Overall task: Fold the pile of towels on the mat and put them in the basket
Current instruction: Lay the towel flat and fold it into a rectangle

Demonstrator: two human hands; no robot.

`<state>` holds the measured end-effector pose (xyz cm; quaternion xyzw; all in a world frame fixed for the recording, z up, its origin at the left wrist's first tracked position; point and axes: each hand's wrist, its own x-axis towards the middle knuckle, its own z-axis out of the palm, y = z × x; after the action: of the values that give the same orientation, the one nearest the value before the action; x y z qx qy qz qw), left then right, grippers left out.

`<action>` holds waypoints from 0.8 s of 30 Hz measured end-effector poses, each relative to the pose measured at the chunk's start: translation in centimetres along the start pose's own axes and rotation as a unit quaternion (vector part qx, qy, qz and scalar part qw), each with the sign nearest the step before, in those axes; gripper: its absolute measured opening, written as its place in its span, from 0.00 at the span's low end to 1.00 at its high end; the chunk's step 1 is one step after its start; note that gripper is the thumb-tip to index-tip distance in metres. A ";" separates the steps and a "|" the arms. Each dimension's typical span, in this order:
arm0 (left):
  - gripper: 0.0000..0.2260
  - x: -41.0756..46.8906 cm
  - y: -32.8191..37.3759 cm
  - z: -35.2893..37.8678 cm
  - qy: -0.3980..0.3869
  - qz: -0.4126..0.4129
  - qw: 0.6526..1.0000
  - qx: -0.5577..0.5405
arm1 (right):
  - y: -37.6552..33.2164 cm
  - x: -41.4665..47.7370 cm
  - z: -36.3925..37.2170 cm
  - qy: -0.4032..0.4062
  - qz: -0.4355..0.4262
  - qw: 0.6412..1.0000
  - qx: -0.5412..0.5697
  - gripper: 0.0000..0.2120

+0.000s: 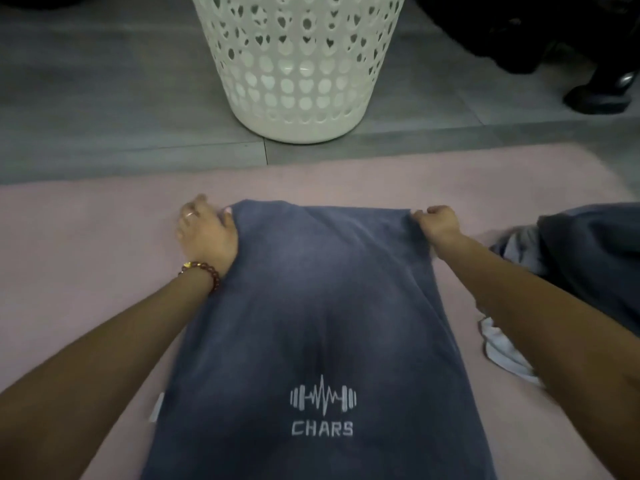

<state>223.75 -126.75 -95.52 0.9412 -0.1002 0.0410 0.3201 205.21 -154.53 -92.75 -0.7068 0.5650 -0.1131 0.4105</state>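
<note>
1. Towel [311,306], dark blue-grey, lay spread lengthwise on the pink mat [86,237], running from the near edge of the view toward the far side. A white dumbbell logo [322,398] with the word CHARS sat on its near part.
2. The left hand [204,233] grasped the towel's far left corner, with the thumb on top of the cloth and the fingers curled at the edge. It wore a ring [189,214], and a beaded bracelet [202,273] sat on the wrist.
3. The right hand [438,223] was clenched on the far right corner, pinching the cloth in a fist.
4. The white basket [298,64], pierced with holes, stood upright on the grey floor [104,98] beyond the mat's far edge, apart from the towel. Its inside was out of sight.
5. A pile of towels [588,254] lay crumpled on the right of the mat, beside the right forearm, with a paler cloth [502,351] on its near side.
6. Dark shapes [599,95] at the far right were too dim to make out.
</note>
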 end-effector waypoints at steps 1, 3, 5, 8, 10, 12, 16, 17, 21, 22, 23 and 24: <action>0.20 0.9 0.0 0.1 0.007 -0.075 0.997 -0.029 | -0.1 0.4 0.3 -0.008 0.003 1.000 0.004 0.27; 0.18 2.1 -0.4 0.6 -0.038 -0.148 0.984 -0.092 | 0.0 0.7 1.3 -0.013 -0.015 1.000 0.006 0.27; 0.16 2.4 -0.6 1.2 -0.085 -0.110 0.978 -0.152 | 0.7 0.9 2.2 0.013 -0.046 0.999 0.010 0.24; 0.14 3.2 -0.5 1.3 -0.081 -0.076 0.954 -0.279 | 1.4 1.5 3.3 0.070 -0.069 0.994 0.054 0.14; 0.12 3.7 -0.7 1.1 -0.062 -0.076 0.930 -0.355 | 1.5 1.7 3.5 0.095 -0.053 0.985 0.131 0.11; 0.11 3.9 -1.1 0.8 -0.032 -0.071 0.915 -0.397 | 1.4 1.9 3.4 0.113 -0.048 0.975 0.185 0.12; 0.12 3.7 -2.2 0.3 -0.016 -0.040 0.916 -0.400 | 1.8 2.2 3.0 0.125 -0.056 0.971 0.195 0.12; 0.12 3.8 -2.4 0.2 -0.022 -0.038 0.914 -0.403 | 1.9 2.3 3.0 0.122 -0.051 0.972 0.194 0.13; 0.12 4.4 -2.6 0.0 -0.058 -0.049 0.903 -0.423 | 2.0 2.6 2.8 0.106 -0.057 0.971 0.207 0.13; 0.12 4.5 -2.7 0.0 -0.052 -0.053 0.903 -0.423 | 1.9 2.6 2.7 0.105 -0.060 0.969 0.216 0.12; 0.12 4.7 -2.8 0.0 -0.043 -0.057 0.903 -0.424 | 1.8 2.6 2.5 0.107 -0.060 0.967 0.223 0.12; 0.12 4.9 -3.0 0.0 -0.037 -0.061 0.903 -0.423 | 1.7 2.7 2.4 0.110 -0.058 0.966 0.228 0.12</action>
<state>229.21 -125.26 -96.59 0.7226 -0.0626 -0.0598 0.6858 206.37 -155.88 -96.32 -0.6091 0.5243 -0.3396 0.4888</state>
